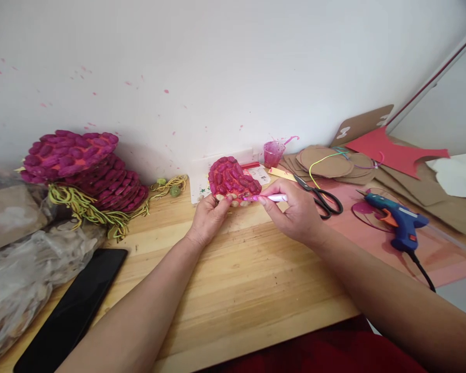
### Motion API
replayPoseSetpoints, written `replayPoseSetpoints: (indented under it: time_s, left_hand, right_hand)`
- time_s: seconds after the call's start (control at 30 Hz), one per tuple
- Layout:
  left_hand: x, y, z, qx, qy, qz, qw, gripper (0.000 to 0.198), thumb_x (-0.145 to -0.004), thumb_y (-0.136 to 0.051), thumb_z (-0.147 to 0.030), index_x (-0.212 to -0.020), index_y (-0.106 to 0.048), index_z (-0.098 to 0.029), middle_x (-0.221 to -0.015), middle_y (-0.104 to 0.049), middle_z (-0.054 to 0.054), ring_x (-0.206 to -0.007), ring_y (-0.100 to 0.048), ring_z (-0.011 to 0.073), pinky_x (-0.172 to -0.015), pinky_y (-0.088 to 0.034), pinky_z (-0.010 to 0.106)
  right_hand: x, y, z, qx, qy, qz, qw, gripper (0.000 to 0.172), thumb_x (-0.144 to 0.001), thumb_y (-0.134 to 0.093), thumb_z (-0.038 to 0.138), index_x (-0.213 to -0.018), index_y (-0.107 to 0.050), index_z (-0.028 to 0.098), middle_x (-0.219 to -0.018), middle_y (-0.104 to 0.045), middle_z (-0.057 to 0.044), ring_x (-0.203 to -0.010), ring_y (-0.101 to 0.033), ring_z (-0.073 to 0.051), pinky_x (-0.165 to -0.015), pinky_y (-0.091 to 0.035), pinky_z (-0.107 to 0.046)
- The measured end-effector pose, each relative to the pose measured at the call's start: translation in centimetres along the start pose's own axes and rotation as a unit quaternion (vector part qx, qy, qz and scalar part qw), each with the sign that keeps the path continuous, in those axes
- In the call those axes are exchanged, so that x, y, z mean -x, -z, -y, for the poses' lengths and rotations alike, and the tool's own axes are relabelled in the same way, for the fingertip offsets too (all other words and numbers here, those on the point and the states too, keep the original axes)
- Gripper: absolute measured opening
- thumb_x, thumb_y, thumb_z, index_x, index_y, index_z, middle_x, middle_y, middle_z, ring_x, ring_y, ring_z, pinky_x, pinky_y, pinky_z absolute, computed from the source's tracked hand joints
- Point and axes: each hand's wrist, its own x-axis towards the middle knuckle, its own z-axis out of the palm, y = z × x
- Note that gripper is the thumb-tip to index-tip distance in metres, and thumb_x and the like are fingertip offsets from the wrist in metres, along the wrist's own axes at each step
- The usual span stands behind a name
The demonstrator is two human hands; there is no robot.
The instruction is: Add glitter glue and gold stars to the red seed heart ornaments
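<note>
My left hand (212, 215) grips the lower left edge of a round disc (233, 176) covered in bumpy, shell-like pieces. Most of these are magenta, while a few along the near edge are still pale. In my right hand (293, 210) is a white-handled paintbrush (277, 197), pinched between thumb and fingers. Its pink tip touches the pale pieces at the disc's near edge. Under and behind the disc lies a white sheet with small printed shapes (200, 181). A clear cup of pink paint (274, 153) stands behind my right hand.
Stacked magenta discs (73, 160) with yellow-green cords (101, 207) stand at left, above plastic bags (31, 280) and a black phone-like slab (73, 311). To the right are black-handled scissors (324, 201), cardboard rounds (326, 161), red paper (399, 147) and a blue glue gun (404, 217).
</note>
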Motion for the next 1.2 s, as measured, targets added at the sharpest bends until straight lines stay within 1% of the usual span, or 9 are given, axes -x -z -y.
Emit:
replayPoseSetpoints:
  time_s: [0.17,0.37,0.53,0.7,0.83,0.9,1.0,1.1,1.2]
  left_hand:
    - [0.01,-0.05,-0.15,-0.01,-0.003,0.01,1.0,0.042,-0.079,-0.071,-0.056,-0.071,-0.058,-0.018,-0.049,-0.039,-0.008,-0.043,-0.028,0.0063,-0.044,-0.019,0.023]
    - [0.08,-0.15,-0.24,-0.006,0.006,-0.002,1.0,0.045,-0.077,-0.072,-0.057,-0.064,-0.052,-0.02,-0.047,-0.037,-0.008,-0.043,-0.027,0.0065,-0.044,-0.02,0.024]
    - [0.02,-0.06,-0.06,-0.011,0.004,0.007,1.0,0.043,-0.078,-0.071,-0.058,-0.07,-0.059,-0.018,-0.049,-0.036,-0.008,-0.044,-0.025,0.0065,-0.045,-0.02,0.024]
    - [0.1,-0.05,-0.17,-0.024,0.002,0.013,1.0,0.043,-0.079,-0.07,-0.058,-0.068,-0.058,-0.018,-0.049,-0.038,-0.008,-0.045,-0.026,0.0069,-0.046,-0.019,0.024]
    - [0.17,-0.09,-0.37,-0.033,-0.002,0.019,0.999,0.042,-0.08,-0.069,-0.058,-0.073,-0.063,-0.017,-0.049,-0.038,-0.007,-0.046,-0.027,0.0081,-0.047,-0.021,0.025]
    - [0.19,-0.1,-0.41,-0.034,-0.004,0.011,0.999,0.042,-0.079,-0.07,-0.058,-0.07,-0.061,-0.018,-0.049,-0.038,-0.007,-0.048,-0.028,0.0086,-0.048,-0.023,0.025]
    - [0.17,-0.14,-0.36,-0.033,-0.01,0.005,0.999,0.042,-0.079,-0.07,-0.057,-0.066,-0.056,-0.019,-0.05,-0.038,-0.007,-0.05,-0.032,0.0095,-0.05,-0.025,0.024]
    - [0.13,-0.17,-0.26,-0.039,-0.016,0.007,0.999,0.042,-0.079,-0.07,-0.057,-0.068,-0.055,-0.02,-0.051,-0.04,-0.007,-0.053,-0.036,0.0107,-0.052,-0.028,0.024]
    - [0.07,-0.16,-0.19,-0.047,-0.022,0.009,0.999,0.042,-0.08,-0.069,-0.057,-0.067,-0.053,-0.02,-0.052,-0.041,-0.006,-0.055,-0.039,0.0114,-0.053,-0.029,0.024]
  right_hand:
    - [0.02,-0.02,0.07,-0.014,0.001,0.023,1.0,0.003,-0.092,-0.063,0.021,-0.092,-0.061,0.024,-0.084,-0.072,0.0,-0.076,-0.066,-0.017,-0.068,-0.051,-0.03]
    - [0.03,0.2,0.06,0.009,-0.029,0.011,0.999,0.005,-0.092,-0.063,0.024,-0.088,-0.061,0.024,-0.08,-0.071,-0.001,-0.072,-0.065,-0.018,-0.066,-0.051,-0.032]
    - [-0.07,0.2,0.05,-0.02,-0.014,0.011,1.0,0.003,-0.093,-0.064,0.024,-0.091,-0.061,0.024,-0.082,-0.072,0.0,-0.074,-0.066,-0.017,-0.068,-0.051,-0.031]
    - [-0.17,0.08,-0.02,-0.035,-0.01,0.02,0.999,0.003,-0.092,-0.064,0.021,-0.092,-0.062,0.023,-0.082,-0.072,0.0,-0.074,-0.067,-0.016,-0.068,-0.051,-0.029]
    - [-0.1,0.16,-0.01,-0.021,-0.032,0.017,0.999,0.004,-0.092,-0.064,0.023,-0.089,-0.061,0.023,-0.08,-0.072,-0.001,-0.073,-0.066,-0.017,-0.067,-0.051,-0.03]
    - [-0.07,0.26,0.06,-0.01,-0.044,0.007,0.999,0.005,-0.092,-0.064,0.024,-0.087,-0.062,0.023,-0.08,-0.072,-0.001,-0.072,-0.066,-0.017,-0.066,-0.051,-0.031]
    - [-0.07,0.3,0.13,-0.012,-0.039,0.003,0.999,0.004,-0.092,-0.064,0.025,-0.088,-0.062,0.024,-0.08,-0.072,-0.001,-0.072,-0.066,-0.017,-0.066,-0.05,-0.03]
    - [-0.09,0.16,0.06,-0.021,-0.021,0.019,0.999,0.003,-0.092,-0.064,0.023,-0.09,-0.062,0.024,-0.081,-0.072,-0.001,-0.073,-0.066,-0.017,-0.067,-0.051,-0.031]
    - [-0.06,0.03,0.01,-0.016,-0.022,0.024,0.999,0.003,-0.092,-0.063,0.022,-0.091,-0.062,0.025,-0.082,-0.072,-0.001,-0.075,-0.067,-0.018,-0.069,-0.052,-0.032]
